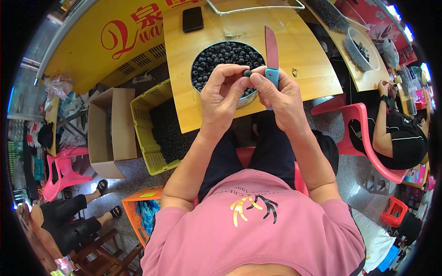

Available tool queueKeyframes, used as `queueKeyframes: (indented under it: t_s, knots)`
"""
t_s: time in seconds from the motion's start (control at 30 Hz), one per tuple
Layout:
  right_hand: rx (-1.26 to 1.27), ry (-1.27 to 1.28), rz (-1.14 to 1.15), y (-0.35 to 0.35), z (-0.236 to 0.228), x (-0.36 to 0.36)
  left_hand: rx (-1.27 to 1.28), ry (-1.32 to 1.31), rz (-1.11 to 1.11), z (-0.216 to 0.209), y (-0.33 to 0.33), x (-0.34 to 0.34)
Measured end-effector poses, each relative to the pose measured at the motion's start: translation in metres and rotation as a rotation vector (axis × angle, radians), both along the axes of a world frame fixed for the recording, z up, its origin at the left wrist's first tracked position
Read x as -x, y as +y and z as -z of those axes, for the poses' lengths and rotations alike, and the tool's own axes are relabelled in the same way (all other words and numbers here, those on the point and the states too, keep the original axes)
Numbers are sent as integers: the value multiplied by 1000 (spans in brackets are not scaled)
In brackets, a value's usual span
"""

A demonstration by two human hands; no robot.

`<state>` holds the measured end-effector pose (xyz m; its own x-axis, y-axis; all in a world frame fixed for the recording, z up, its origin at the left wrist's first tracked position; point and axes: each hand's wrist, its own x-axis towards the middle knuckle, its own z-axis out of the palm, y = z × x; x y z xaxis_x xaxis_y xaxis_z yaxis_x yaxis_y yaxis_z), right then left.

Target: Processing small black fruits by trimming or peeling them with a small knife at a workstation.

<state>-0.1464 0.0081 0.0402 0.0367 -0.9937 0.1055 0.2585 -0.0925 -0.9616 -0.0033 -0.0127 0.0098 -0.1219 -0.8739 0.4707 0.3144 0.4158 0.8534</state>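
Observation:
My left hand [220, 99] pinches a small dark round bead [247, 73] between thumb and fingertips, above a round tub's near edge. My right hand [285, 94] is closed around the blue handle of a knife [272, 50], whose blade points away from me and reflects pink. The right thumb tip comes close to the bead; whether it touches I cannot tell. Below and beyond my hands, the metal-rimmed tub [192, 69] is filled with many similar dark round beads [228, 54]. My hands hide part of its near side.
A black phone [192, 20] lies on the wooden table [182, 99]. Left stand a yellow crate [143, 124] of dark pieces and a cardboard box [102, 131]. A pink chair [361, 133] and a seated person [391, 133] are at right, another person [69, 221] at lower left.

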Motion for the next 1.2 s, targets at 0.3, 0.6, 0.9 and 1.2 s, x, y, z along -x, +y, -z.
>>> queueKeyframes:
  t_s: [0.3,0.6,0.9,1.2]
  knots:
    - [-79,8,-81,-1,-3,4,-147,4,0,-7,9,0]
    - [-64,24,-106,3,-4,7,-90,12,104,-4,13,-10]
    - [666,978,197,8,-3,17,-133,24,117,-3,15,-7]
    - [764,1036,239,3,0,25,-88,-69,37,-9,16,-9]
